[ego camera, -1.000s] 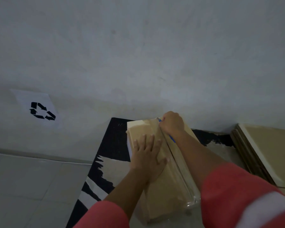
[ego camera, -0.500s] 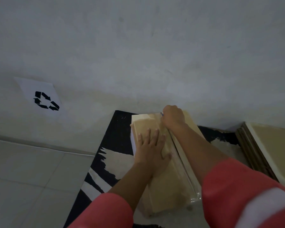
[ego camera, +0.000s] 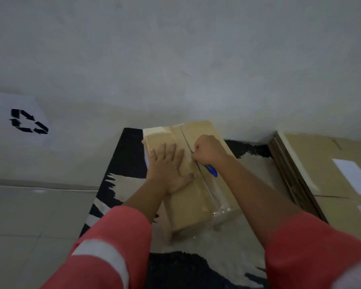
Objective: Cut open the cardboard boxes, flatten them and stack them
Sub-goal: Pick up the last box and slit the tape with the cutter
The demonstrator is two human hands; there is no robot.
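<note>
The left hand (ego camera: 168, 171) presses flat, fingers spread, on top of the box (ego camera: 196, 205), just left of its taped centre seam. The right hand (ego camera: 208, 150) is clenched round a blue-handled knife (ego camera: 212, 171) set on that seam. The box lies on a black-and-pale mat (ego camera: 129, 155) on the floor, close to the wall (ego camera: 175, 59), with a stack of flattened cardboard (ego camera: 321, 163) just right of the mat and a recycling sign (ego camera: 27, 122) on the wall to the left.

Box (ego camera: 189, 207) on mat (ego camera: 129, 152), stack (ego camera: 313, 155) right.
</note>
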